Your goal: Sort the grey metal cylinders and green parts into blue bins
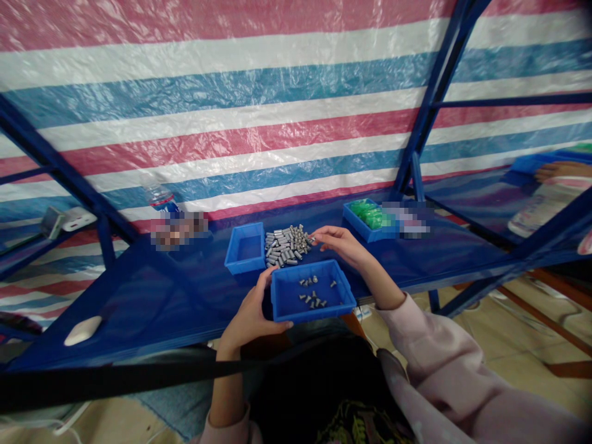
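Screws [308, 300] lie loose in the near blue tray [319, 314], mostly in two small clusters, with a stray one toward its right end. From the left, a pale rounded object [83, 331] rests near the front of the blue table [185, 296], and a bottle [164, 201] stands farther back. Next comes a second blue tray [235, 266], just beside a heap of metal pieces [282, 251], mainly short cylinders with smaller bits at its right side. The left hand [252, 311] spans the left end of the near blue tray, thumb at the front wall and fingers round the far corner, gripping it firmly enough, I judge. The right hand [345, 245] reaches to the heap's right edge, thumb and fingertips nearly together (whether they pinch a small piece, I cannot tell). A light pinch at that edge should work best, since digging into the middle could set the cylinders rolling; the near blue tray is best held level, so nothing slides. Farther right, a third tray holds green parts [367, 213], and at the edge a co-worker's hand [562, 171] rests by another blue bin [531, 163].
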Tool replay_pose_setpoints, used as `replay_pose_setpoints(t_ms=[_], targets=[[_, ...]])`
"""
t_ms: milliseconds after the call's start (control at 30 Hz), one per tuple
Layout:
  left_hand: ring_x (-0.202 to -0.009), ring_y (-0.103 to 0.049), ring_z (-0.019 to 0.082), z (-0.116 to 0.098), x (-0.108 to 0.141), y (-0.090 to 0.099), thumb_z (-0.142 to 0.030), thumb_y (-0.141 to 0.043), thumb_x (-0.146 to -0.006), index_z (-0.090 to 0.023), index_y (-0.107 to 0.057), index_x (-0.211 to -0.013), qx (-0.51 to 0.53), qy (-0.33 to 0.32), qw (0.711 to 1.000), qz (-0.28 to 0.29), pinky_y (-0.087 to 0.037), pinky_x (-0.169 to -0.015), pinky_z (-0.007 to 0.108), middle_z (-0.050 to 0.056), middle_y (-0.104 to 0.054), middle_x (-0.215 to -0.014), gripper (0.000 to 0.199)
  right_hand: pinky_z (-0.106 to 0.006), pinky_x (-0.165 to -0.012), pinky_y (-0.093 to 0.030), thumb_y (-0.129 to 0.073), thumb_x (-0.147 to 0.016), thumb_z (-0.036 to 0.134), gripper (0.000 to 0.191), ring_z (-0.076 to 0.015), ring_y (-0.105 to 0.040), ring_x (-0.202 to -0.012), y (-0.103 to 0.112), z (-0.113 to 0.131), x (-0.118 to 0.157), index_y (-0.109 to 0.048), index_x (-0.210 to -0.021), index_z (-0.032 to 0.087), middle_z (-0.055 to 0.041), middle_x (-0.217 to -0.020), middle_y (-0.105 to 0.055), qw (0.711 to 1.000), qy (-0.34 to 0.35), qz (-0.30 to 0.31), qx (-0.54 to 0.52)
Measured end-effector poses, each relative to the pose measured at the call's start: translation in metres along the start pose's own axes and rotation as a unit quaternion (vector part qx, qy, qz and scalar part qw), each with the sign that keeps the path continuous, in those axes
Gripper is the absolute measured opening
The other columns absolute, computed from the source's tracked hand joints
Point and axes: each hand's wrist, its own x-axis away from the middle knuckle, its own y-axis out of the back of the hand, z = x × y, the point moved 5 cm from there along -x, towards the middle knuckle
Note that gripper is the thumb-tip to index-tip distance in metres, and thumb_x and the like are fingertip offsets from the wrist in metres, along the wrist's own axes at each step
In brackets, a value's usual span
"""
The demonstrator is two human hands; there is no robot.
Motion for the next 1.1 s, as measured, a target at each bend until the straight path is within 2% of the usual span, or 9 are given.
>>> replay_pose_setpoints(t_ms=[167, 300, 433, 733, 900, 1000, 1100], targets=[[-0.134, -0.039, 0.033, -0.001, 0.0, 0.0, -0.031, -0.082, -0.063, -0.027, -0.02, -0.147, 0.004, 0.002, 1.0, -0.002, -0.031, -0.113, 0.046, 0.01, -0.038, -0.148, 0.104, -0.027, -0.075, -0.049, -0.076, -0.072, 0.037, 0.021, -0.0185, -0.065, -0.097, -0.011, 0.01, 0.008, -0.073, -0.081, 0.019, -0.0066, -0.104, -0.072, 0.989, -0.01, 0.134, -0.066], [-0.134, -0.04, 0.033, -0.001, -0.001, 0.001, -0.031, -0.082, -0.063, -0.027, -0.021, -0.147, 0.004, 0.002, 1.0, -0.003, -0.032, -0.113, 0.046, 0.01, -0.039, -0.147, 0.103, -0.036, -0.096, -0.044, -0.078, -0.07, 0.035, 0.021, -0.0221, -0.061, -0.111, -0.022, 0.015, 0.016, -0.074, -0.081, 0.018, -0.0075, -0.111, -0.071, 0.971, -0.02, 0.235, -0.024], [-0.134, -0.041, 0.032, 0.0, 0.0, 0.0, -0.03, -0.082, -0.064, -0.027, -0.019, -0.147, 0.009, 0.003, 1.0, -0.001, -0.033, -0.112, 0.046, 0.011, -0.04, -0.146, 0.104, -0.038, -0.102, -0.04, -0.077, -0.072, 0.034, 0.021, -0.0242, -0.056, -0.121, -0.027, 0.013, 0.019, -0.075, -0.085, 0.018, -0.0085, -0.119, -0.067, 0.958, -0.029, 0.283, 0.024], [-0.133, -0.041, 0.032, -0.001, 0.0, 0.0, -0.03, -0.082, -0.063, -0.027, -0.02, -0.147, 0.007, 0.006, 1.0, -0.004, -0.033, -0.112, 0.045, 0.01, -0.041, -0.146, 0.104, -0.038, -0.103, -0.041, -0.077, -0.071, 0.038, 0.026, -0.025, -0.058, -0.119, -0.029, 0.008, 0.017, -0.076, -0.089, 0.019, -0.0077, -0.121, -0.067, 0.953, -0.028, 0.294, 0.068], [-0.133, -0.041, 0.033, 0.0, 0.0, 0.0, -0.03, -0.082, -0.063, -0.027, -0.02, -0.147, 0.009, 0.006, 1.0, -0.003, -0.033, -0.112, 0.047, 0.011, -0.039, -0.147, 0.105, -0.038, -0.101, -0.043, -0.077, -0.07, 0.039, 0.026, -0.0244, -0.06, -0.115, -0.029, 0.008, 0.016, -0.076, -0.086, 0.019, -0.0068, -0.116, -0.07, 0.957, -0.029, 0.279, 0.073], [-0.134, -0.04, 0.032, 0.0, 0.0, 0.0, -0.031, -0.082, -0.063, -0.028, -0.019, -0.147, 0.007, 0.005, 1.0, -0.003, -0.031, -0.113, 0.046, 0.01, -0.038, -0.148, 0.105, -0.035, -0.093, -0.048, -0.076, -0.07, 0.04, 0.028, -0.0222, -0.065, -0.105, -0.025, 0.007, 0.012, -0.075, -0.087, 0.017, -0.0072, -0.109, -0.072, 0.974, -0.027, 0.214, 0.067], [-0.135, -0.04, 0.032, -0.001, 0.0, 0.0, -0.031, -0.082, -0.064, -0.028, -0.019, -0.147, 0.004, 0.004, 1.0, -0.001, -0.031, -0.113, 0.046, 0.009, -0.037, -0.149, 0.105, -0.031, -0.078, -0.052, -0.071, -0.074, 0.04, 0.031, -0.0197, -0.067, -0.091, -0.012, -0.001, 0.003, -0.074, -0.094, 0.016, -0.008, -0.101, -0.074, 0.991, -0.025, 0.093, 0.089]])
